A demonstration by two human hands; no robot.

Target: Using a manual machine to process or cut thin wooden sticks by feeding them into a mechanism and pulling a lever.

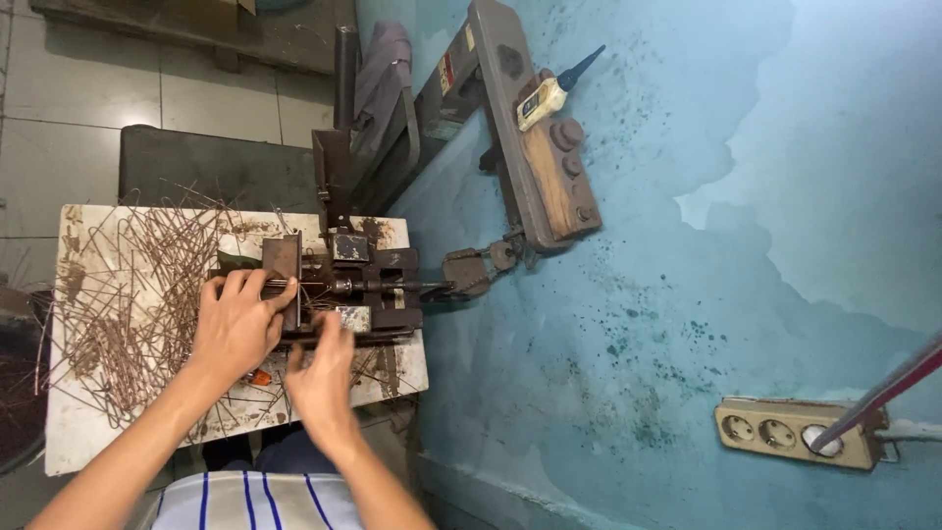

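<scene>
Two bare hands work at a small metal jig (358, 285) bolted to a stained white table (69, 432), seen from above with the person's striped shirt (260, 501) nearest the camera. Closest in, the right hand (322, 378) is blurred, its fingers loosely spread and reaching toward the near edge of the jig; whether it grips anything cannot be told. Just beyond and to its left, the left hand (235, 324) lies palm down, fingers curled over thin wire pieces beside an upright dark plate (285, 270) at the jig's left end, pressing on them rather than closing around them. A small orange object (260, 377) peeks out between the two wrists. Scattered rusty wire rods (128, 294) cover most of the tabletop to the left, crowding right up against the left hand and the jig. Past the jig, a horizontal shaft (392, 287) runs to a linkage (476, 267) that joins a long steel lever arm with a wooden block (545, 167) fixed against the blue-green wall (706, 294). A small bottle with a dark nozzle (554, 90) rests on that arm. A grey cloth (383, 69) hangs over the frame behind. Far off on the wall sits a beige socket strip (795, 434), crossed by a red-and-grey rod (883, 391).
</scene>
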